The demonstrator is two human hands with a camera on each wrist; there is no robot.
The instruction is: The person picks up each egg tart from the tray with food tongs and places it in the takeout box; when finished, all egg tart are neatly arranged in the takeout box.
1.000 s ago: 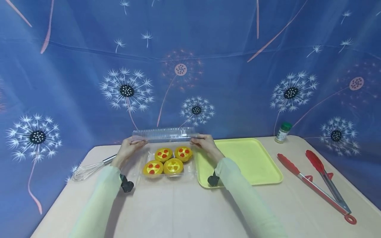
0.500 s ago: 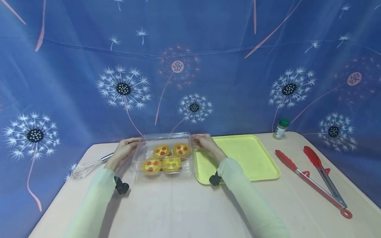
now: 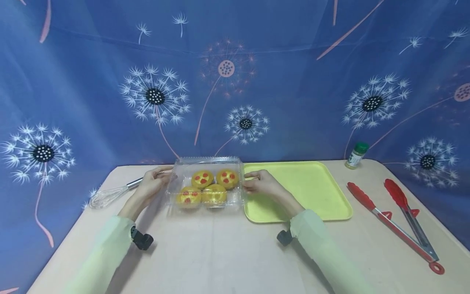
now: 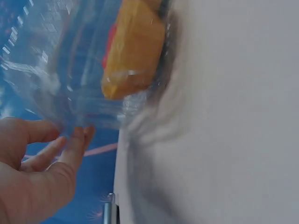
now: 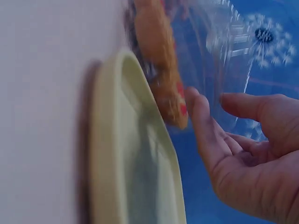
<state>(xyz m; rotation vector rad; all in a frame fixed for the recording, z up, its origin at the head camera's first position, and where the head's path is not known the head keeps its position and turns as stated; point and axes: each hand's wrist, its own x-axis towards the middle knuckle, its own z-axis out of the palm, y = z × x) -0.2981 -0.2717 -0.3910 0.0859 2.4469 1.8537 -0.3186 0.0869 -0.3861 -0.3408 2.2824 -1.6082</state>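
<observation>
A clear plastic clamshell box (image 3: pixel 205 161) stands left of centre on the table, its lid lowered over the contents. Through the plastic show several toy egg tarts (image 3: pixel 202 179), yellow, most with red pieces on top. My left hand (image 3: pixel 155 181) is at the box's left side; in the left wrist view its fingertips (image 4: pixel 86 133) meet the plastic edge. On the opposite side, my right hand (image 3: pixel 266 185) has thumb and fingers spread apart, with a fingertip (image 5: pixel 194 95) right at the box wall, above the yellow tray (image 3: pixel 304 192).
A metal whisk (image 3: pixel 110 197) lies left of the left hand. Red-tipped tongs (image 3: pixel 396 228) lie spread on the right. A green-capped spice jar (image 3: pixel 356 156) stands by the back edge, before a blue dandelion-print curtain (image 3: pixel 293 102).
The raised lid has swung forward and down over the tarts. Both hands have moved from the lid's upper corners to the box's sides, the right one loosening its fingers.
</observation>
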